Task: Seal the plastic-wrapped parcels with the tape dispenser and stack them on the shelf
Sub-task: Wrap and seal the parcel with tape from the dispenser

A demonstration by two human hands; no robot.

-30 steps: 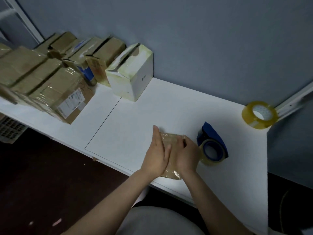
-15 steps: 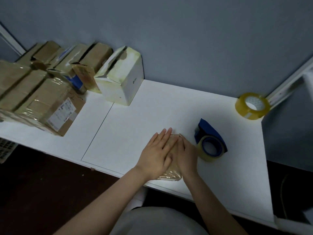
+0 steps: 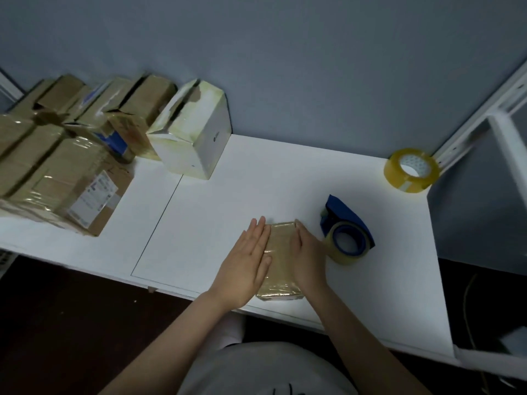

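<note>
Brown cardboard under glossy clear film: a small flat rectangular parcel [image 3: 281,258] lies at the front edge of the white tabletop [image 3: 256,181], right of centre. The left hand [image 3: 245,266] is flat, fingers straight and together, pressed against the parcel's left long side. The right hand [image 3: 309,258] lies along the right long side with fingers extended, clamping nothing. A blue tape dispenser loaded with a clear roll [image 3: 346,232] stands just beside the right hand, untouched. A yellowish spare tape roll [image 3: 410,169] sits at the far right corner. Film-wrapped brown parcels [image 3: 57,172] are stacked at the left end, with a white carton [image 3: 194,138] beside them at the back edge. Assessment: the parcel appears light and fairly stiff, and its film looks slick, so it is likely to slide under a flat palm. Recommended hold: across the two long sides, thumb on top. Whether any seam is already taped cannot be determined.
</note>
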